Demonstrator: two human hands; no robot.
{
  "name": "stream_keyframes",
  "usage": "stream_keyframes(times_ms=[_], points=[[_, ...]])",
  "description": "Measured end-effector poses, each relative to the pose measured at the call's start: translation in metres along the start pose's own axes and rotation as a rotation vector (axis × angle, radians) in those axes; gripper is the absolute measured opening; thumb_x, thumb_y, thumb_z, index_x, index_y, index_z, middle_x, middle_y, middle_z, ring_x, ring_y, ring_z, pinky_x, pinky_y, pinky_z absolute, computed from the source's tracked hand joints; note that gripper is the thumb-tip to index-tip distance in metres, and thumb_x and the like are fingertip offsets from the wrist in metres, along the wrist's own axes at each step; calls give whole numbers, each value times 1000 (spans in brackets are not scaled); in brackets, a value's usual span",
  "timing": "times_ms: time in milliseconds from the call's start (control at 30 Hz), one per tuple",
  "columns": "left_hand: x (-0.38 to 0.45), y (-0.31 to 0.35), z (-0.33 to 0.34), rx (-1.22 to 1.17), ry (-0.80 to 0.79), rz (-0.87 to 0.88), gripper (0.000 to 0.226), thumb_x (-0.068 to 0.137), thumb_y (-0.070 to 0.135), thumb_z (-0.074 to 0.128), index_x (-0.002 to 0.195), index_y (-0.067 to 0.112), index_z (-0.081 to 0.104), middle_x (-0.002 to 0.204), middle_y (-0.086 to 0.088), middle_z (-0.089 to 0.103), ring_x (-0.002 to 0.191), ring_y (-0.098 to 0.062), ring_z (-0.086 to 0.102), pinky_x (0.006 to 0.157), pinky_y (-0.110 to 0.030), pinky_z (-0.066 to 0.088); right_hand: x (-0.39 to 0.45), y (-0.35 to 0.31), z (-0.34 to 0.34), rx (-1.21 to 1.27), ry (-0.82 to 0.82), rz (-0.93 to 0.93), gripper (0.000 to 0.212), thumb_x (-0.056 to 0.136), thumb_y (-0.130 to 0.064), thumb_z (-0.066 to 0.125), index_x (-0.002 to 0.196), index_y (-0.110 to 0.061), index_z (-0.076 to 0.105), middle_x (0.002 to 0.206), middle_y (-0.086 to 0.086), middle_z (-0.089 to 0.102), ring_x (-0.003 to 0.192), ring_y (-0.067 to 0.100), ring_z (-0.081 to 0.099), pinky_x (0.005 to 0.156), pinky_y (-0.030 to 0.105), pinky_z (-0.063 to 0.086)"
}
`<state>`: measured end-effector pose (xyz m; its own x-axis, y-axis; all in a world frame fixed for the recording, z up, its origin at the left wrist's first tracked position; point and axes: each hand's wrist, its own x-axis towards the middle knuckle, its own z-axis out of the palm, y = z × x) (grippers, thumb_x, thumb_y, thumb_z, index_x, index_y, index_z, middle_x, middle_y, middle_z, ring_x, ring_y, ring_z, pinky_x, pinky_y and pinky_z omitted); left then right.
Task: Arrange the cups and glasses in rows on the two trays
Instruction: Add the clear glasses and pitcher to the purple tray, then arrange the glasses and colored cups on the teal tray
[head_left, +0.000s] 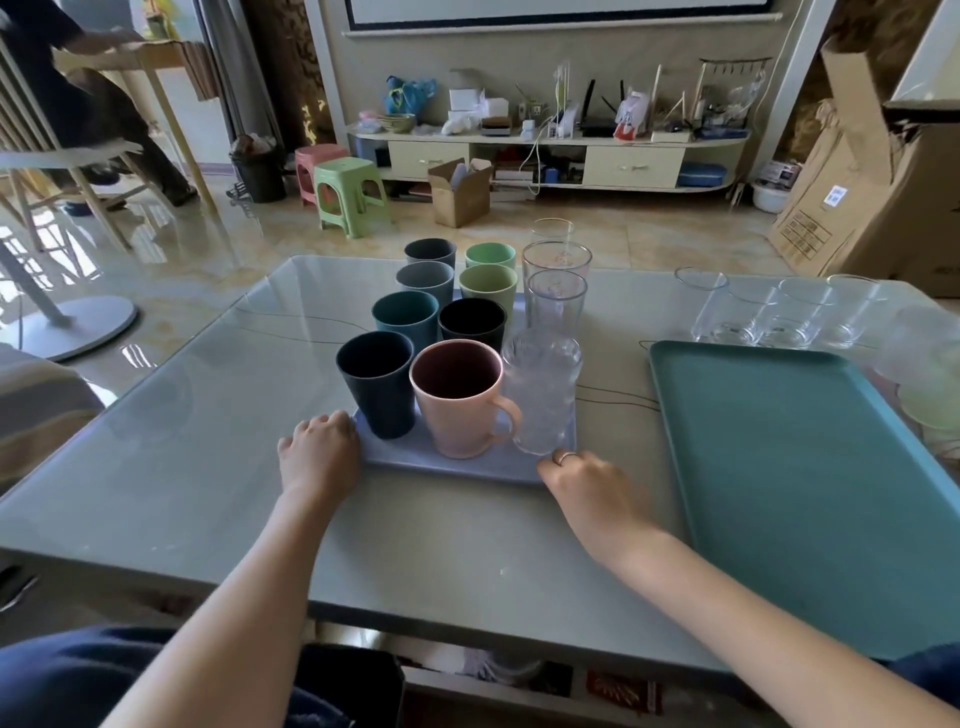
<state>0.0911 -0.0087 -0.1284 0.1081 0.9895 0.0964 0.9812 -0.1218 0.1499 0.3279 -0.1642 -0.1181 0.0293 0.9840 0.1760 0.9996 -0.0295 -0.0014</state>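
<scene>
Two trays are lying on the glass table (171, 395) in front of me. The blue-grey tray (447, 462) is carrying three rows: dark, teal and grey cups down the left, a pink mug (460, 397) leading black and green cups in the middle, and clear glasses on the right, with a ribbed glass (540, 395) nearest me and just beside the mug's handle. I am gripping this tray at its near edge with both hands. My left hand (319, 449) is curling its fingers over the near left corner, just beside the dark blue cup (376, 382). My right hand (582, 480), a ring on one finger, is curling round the near right corner below the ribbed glass. The teal tray (810, 493) is sitting to the right, well apart from my hands, with nothing on it. Behind it, four clear glasses (784, 314) are standing in a line on the table, and pale cups (930, 374) are blurring at the far right edge.
</scene>
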Motion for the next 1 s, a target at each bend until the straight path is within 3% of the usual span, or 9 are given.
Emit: stream_keyframes(times_ms=[67,100,200,333,433,667,800,900,1000], points=[[-17,7,-1,-34,-6,-116,37,98,24,29,113,8,59,124,-17,58,118,-34,50,95,-40,37,-2,-2,-10,-48,-19,6,45,16,10,82,50,-8,57,47,6,53,35,25,55,28,23,30],[-24,12,-4,-37,-35,-167,42,100,27,27,117,9,60,125,-16,58,119,-33,50,95,-39,38,-3,-4,-18,-51,-76,2,36,36,10,81,63,-5,62,60,11,60,50,30,63,37,28,42],[-39,26,-22,50,-147,-197,46,103,31,21,127,14,56,128,-11,59,118,-30,56,93,-34,40,-11,2,-31,72,-219,48,34,83,12,46,110,-5,57,114,14,60,105,34,61,78,35,49],[-66,42,-32,250,-145,49,41,103,28,23,129,21,55,124,-6,62,109,-27,61,78,-31,43,-40,29,-43,297,-262,137,53,91,-3,28,134,-27,47,137,6,52,120,34,53,93,39,48],[-90,64,-26,367,-69,303,34,101,22,32,117,23,62,111,-3,67,96,-28,65,66,-29,41,-58,67,-50,221,-206,172,66,89,4,27,143,-32,37,148,1,43,130,30,47,103,40,43],[-130,165,-19,-28,-2,616,34,98,37,34,93,15,58,97,-8,69,87,-34,64,64,-30,37,-105,177,-73,133,-155,462,53,97,-11,33,142,-37,36,148,-6,41,132,24,45,102,36,42],[-139,246,-2,-257,-115,662,34,96,38,39,125,25,52,134,-4,51,110,-33,58,82,-38,51,-145,220,-54,112,-312,584,58,99,-35,40,151,-28,17,156,3,27,143,25,27,115,40,28],[-128,276,16,-319,-291,634,67,93,37,49,150,38,15,161,-3,-1,139,-33,30,106,-42,37,-161,211,-42,113,-562,596,64,96,-55,29,147,-46,-8,161,0,-5,148,32,-1,119,51,8],[-102,279,37,-374,-342,602,75,91,38,53,150,41,7,161,-2,-10,145,-32,16,117,-43,17,-164,201,-40,189,-614,590,63,98,-54,25,144,-48,-16,158,0,-21,146,32,-17,115,58,-1]])
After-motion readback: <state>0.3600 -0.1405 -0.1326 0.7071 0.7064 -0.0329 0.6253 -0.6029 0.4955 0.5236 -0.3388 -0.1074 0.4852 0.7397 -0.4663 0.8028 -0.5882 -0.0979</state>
